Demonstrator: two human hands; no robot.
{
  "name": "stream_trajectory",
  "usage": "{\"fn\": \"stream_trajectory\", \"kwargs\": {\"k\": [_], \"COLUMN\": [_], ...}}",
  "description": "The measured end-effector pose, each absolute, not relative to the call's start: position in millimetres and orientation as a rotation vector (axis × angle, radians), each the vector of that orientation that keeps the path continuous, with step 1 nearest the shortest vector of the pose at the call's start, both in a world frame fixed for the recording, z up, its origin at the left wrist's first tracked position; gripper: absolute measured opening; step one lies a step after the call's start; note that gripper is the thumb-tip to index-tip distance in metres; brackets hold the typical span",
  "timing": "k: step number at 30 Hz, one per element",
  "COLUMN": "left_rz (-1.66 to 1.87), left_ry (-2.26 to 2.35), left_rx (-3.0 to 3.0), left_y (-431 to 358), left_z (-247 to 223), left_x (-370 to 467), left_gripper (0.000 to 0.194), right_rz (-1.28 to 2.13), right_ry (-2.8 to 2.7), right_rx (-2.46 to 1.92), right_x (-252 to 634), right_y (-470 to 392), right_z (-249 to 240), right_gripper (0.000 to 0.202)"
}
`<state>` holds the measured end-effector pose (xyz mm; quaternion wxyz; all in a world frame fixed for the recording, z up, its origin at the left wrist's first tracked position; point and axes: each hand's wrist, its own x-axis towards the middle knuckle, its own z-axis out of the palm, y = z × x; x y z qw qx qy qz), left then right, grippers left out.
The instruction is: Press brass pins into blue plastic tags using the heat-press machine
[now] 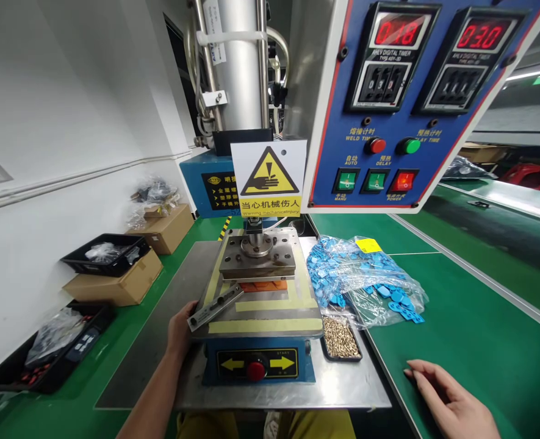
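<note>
My left hand (180, 328) is at the left edge of the press's base plate (255, 327), beside a slotted metal bar (216, 306) lying aslant there. Its fingertips are hidden behind the plate's edge. My right hand (453, 396) rests on the green table, fingers loosely curved, thumb close to the index finger, nothing visible in it. Under the metal press head (257, 256), an orange piece (264, 286) shows on the plate. Nearest my right hand stands a black tray (356, 355) of small brass-coloured parts (339, 336).
A clear bag (379, 268) of blue plastic pieces (400, 305) lies open on the green table (471, 329). The control box (365, 152) and warning sign (270, 177) hang above the plate. Black bins (91, 341) and cartons (118, 283) stand on the left.
</note>
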<state>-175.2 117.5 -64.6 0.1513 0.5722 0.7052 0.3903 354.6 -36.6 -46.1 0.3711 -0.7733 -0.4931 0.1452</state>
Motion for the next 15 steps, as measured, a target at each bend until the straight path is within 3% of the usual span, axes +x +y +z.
{"fn": "stream_trajectory", "kwargs": {"k": [15], "left_rz": [1.157], "left_ry": [2.024], "left_rx": [1.618], "left_y": [121.4], "left_z": [-75.6], "left_x": [-180.9], "left_gripper": [0.041], "right_rz": [0.514], "right_ry": [-1.181], "right_rx": [-2.109], "right_x": [354.0], "right_y": [-35.6], "right_z": [-43.6], "right_gripper": [0.054]}}
